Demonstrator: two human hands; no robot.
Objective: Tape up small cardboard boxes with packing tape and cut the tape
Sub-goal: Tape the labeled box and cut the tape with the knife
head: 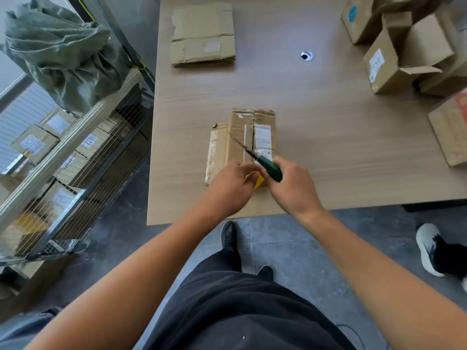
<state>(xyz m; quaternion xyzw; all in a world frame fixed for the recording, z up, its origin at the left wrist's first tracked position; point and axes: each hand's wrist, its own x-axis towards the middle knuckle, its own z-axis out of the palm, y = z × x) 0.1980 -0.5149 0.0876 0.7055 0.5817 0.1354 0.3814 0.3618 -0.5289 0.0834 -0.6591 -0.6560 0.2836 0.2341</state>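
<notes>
Forearms (pixel 141 274) converge; right hand (pixel 294 184) grips knife (pixel 269 169); left hand (pixel 227 184) pinches yellow piece (pixel 258 180).

On the table (pixel 328 147) lie a flattened box (pixel 242 132) at front, a flat cardboard stack (pixel 203 34) behind, and upright boxes (pixel 386 69) right.

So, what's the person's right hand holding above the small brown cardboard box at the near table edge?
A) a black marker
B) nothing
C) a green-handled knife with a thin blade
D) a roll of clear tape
C: the right hand grips a green-handled knife, its thin blade pointing out over the small brown cardboard box, while the left hand pinches a yellow piece.
</notes>
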